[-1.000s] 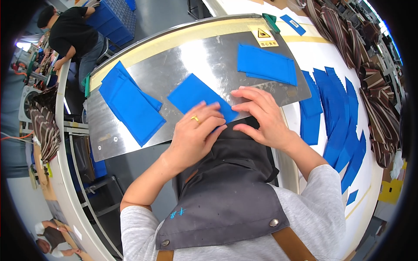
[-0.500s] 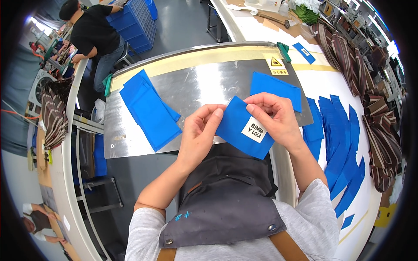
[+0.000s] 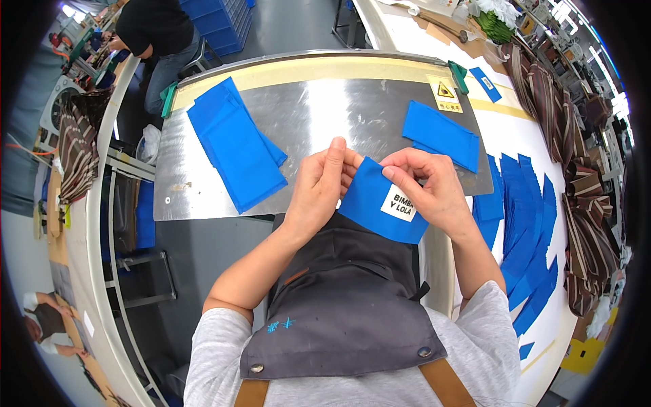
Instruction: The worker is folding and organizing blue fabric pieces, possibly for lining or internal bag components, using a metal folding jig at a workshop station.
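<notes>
A blue fabric piece (image 3: 369, 202) with a white printed label (image 3: 399, 203) hangs in front of me at the near edge of the metal plate (image 3: 339, 115). My right hand (image 3: 434, 186) pinches its upper edge between thumb and fingers. Beside its left edge, my left hand (image 3: 313, 186) has the thumb raised away from the cloth, and its fingertips reach behind the piece. On the plate, a stack of blue fabric pieces (image 3: 237, 146) lies to the left. A smaller blue pile (image 3: 441, 132) rests at the right.
Long blue strips (image 3: 525, 224) and striped brown fabric (image 3: 580, 197) cover part of the white table at right. Green clamps (image 3: 458, 77) sit at the plate's far corners. A co-worker (image 3: 159, 41) sits at far left near blue crates (image 3: 217, 24).
My left thumb has come off the fabric piece and lifted, where it pinched the edge before. My right hand keeps its hold. The view has shifted slightly.
</notes>
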{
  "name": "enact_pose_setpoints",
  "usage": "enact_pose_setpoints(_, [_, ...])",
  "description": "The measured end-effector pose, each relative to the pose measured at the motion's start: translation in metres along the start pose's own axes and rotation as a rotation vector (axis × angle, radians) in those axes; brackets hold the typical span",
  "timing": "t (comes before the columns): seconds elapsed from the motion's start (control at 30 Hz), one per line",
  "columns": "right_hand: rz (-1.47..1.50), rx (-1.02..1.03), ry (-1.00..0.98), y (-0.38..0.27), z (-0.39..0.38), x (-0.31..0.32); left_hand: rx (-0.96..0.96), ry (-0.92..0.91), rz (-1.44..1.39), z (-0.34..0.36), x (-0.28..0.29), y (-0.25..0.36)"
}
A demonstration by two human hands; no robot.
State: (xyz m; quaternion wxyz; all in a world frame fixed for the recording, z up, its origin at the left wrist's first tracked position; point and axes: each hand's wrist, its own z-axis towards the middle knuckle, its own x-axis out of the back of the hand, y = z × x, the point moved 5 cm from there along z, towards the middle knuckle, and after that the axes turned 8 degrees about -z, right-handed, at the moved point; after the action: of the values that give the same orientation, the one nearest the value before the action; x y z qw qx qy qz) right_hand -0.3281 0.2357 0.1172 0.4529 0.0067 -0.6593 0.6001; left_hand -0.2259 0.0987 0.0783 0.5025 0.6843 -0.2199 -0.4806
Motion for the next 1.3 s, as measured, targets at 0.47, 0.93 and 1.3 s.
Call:
enact_pose_setpoints(0.47, [0.056, 0.000, -0.110, 0.003, -0.005, -0.008, 0.098, -0.093, 0.070, -0.007, 0.005, 0.005])
enact_pose_setpoints(0.93, [-0.163, 0.179, -0.078, -0.024, -0.012, -0.005, 0.006, -0.160, 0.231, -0.024, 0.010, 0.010])
enact_pose_setpoints(1.3, [-0.180, 0.190, -0.078, -0.026, -0.014, -0.006, -0.124, -0.047, 0.311, -0.027, 0.017, 0.004])
